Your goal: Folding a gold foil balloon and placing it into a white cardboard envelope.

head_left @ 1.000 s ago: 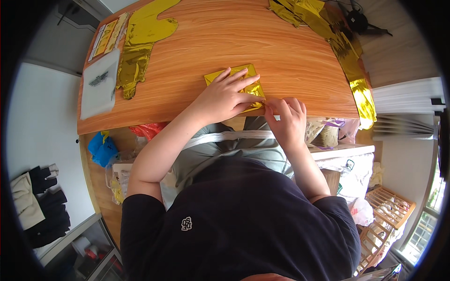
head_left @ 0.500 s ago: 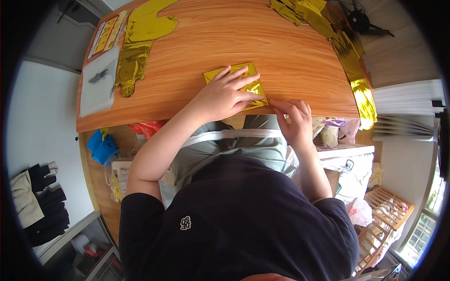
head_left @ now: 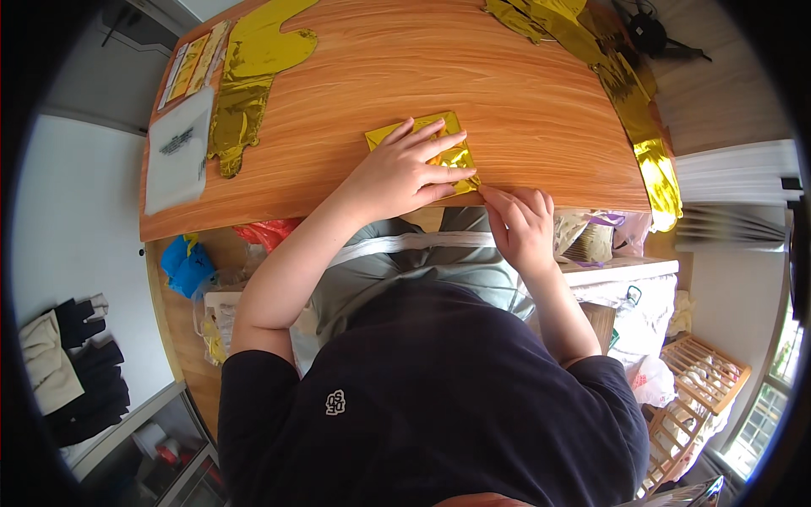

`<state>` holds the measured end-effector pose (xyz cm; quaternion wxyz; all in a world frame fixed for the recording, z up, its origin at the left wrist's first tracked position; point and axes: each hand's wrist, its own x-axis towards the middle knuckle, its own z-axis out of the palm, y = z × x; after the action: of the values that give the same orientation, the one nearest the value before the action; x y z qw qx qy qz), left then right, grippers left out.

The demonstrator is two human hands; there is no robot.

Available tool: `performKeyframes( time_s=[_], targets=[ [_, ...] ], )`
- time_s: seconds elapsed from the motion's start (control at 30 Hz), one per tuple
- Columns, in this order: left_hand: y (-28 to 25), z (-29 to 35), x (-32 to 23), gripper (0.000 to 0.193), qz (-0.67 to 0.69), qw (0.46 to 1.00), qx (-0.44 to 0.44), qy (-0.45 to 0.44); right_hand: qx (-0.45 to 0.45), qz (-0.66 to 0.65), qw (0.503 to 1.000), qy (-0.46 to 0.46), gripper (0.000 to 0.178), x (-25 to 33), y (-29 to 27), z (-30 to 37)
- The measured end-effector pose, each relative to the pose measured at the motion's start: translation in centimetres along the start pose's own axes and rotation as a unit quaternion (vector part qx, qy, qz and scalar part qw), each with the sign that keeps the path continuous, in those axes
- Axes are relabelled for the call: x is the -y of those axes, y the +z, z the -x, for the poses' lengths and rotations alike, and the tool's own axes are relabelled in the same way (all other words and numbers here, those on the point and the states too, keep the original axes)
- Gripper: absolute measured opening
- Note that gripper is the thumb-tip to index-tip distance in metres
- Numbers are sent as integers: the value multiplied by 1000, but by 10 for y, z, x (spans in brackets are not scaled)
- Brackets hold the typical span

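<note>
A shiny gold foil square (head_left: 457,158), flat and neatly edged, lies near the table's front edge. My left hand (head_left: 400,173) presses on it from above with the fingers spread, hiding much of its near left part. At the square's near right corner, my right hand (head_left: 521,221) pinches the foil between thumb and fingertips. The fingertips cover the exact grip there.
The wooden table (head_left: 405,59) holds a large flat gold foil piece (head_left: 245,93), a frosted plastic bag (head_left: 179,156) and a printed packet (head_left: 193,66) at left. More gold foil (head_left: 625,106) runs along the right edge, hanging over. Bags sit below the table.
My right hand has moved slightly left and up, from beside the square onto its near right corner. My left hand stays spread on the foil.
</note>
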<state>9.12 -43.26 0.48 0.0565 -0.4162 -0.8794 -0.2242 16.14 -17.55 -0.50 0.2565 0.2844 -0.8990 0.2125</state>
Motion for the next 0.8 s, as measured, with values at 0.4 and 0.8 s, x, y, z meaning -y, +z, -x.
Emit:
performKeyframes(
  time_s=[0.4, 0.8],
  targets=[
    [2, 0, -1, 33, 10, 1000, -12, -7, 24, 7, 999, 21, 38, 4, 5, 7],
    [1, -1, 1, 32, 27, 1000, -10, -11, 19, -1, 999, 31, 40, 6, 6, 6]
  ],
)
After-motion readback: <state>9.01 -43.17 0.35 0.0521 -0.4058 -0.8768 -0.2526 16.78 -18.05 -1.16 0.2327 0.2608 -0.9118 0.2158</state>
